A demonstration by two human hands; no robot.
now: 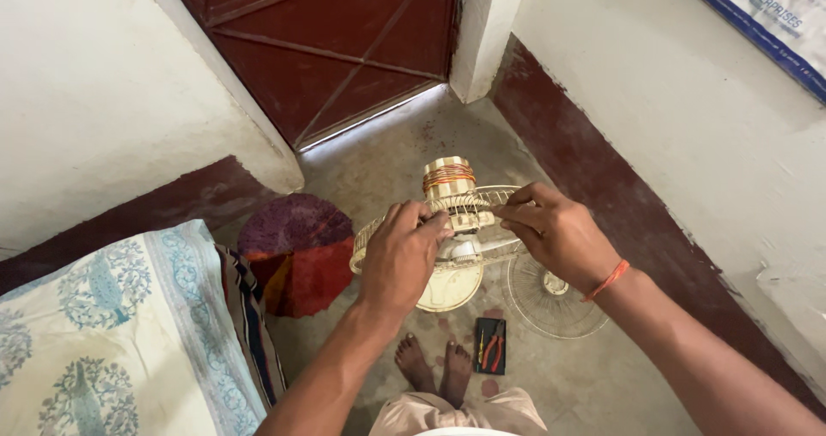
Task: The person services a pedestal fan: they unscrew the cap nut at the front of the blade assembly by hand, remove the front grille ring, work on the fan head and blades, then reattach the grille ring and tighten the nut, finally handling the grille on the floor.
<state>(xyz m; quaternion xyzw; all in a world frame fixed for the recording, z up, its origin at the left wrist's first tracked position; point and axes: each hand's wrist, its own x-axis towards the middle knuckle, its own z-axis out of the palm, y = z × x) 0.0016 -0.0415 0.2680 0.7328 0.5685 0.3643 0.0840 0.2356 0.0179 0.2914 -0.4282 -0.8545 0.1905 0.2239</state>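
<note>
- Printed cloth [103, 333], pale with blue leaf-and-bird motifs: well to the left of the left hand, lower in view.
- Striped cloth edge [249, 324]: beside the printed cloth, left of the left forearm.
- Round mat [297, 251], purple and red: on the floor, just left of the left hand.
- Left hand [400, 259]: fingers curled, gripping the rim of the fan guard from the left side.
- Fan guard [473, 204], cream wire cage: held up between both hands, tilted nearly flat.
- Fan motor [447, 176], cream housing with exposed copper winding: just above the hands, at the centre of the guard.
- Fan base [452, 285], cream: below the hands, partly hidden by the left hand.
- Pliers [490, 347], red and orange handles, on a dark pouch: on the floor below the hands, beside the bare feet [434, 367].
- Right hand [555, 234]: fingers closed, pinching the guard's wires from the right; orange thread on the wrist.
- Second wire guard [551, 294]: flat on the floor, under the right wrist.
</note>
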